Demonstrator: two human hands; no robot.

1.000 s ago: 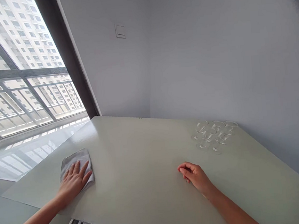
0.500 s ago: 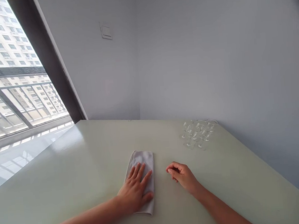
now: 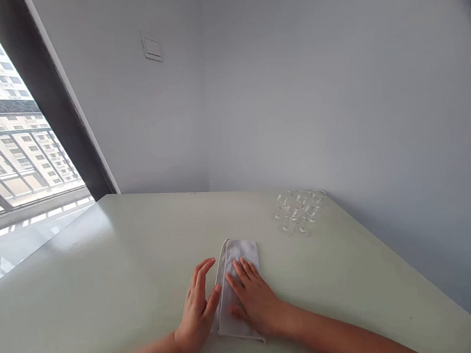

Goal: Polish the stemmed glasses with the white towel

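Observation:
A folded pale grey cloth (image 3: 235, 322) lies lengthwise on the pale green tabletop (image 3: 151, 250). Flat on its right part rests my right hand (image 3: 256, 298), fingers spread and holding nothing; the thumb is slightly blurred. At the cloth's left edge is my left hand (image 3: 197, 309), turned on its side with the thumb and fingers apart and nothing between them. Whether its thumb touches the cloth I cannot tell. Beyond the cloth, to the right, several small clear glass cups (image 3: 298, 212) stand grouped near the table's far corner.
Grey walls (image 3: 313, 82) meet behind the table, with a light switch (image 3: 152, 48) on the left one. At the left a dark frame (image 3: 42, 89) borders a window opening onto a balcony railing (image 3: 15, 157).
My left hand has lifted off the cloth to its left side. My right hand has moved left onto the cloth and opened flat. The camera view has turned slightly right.

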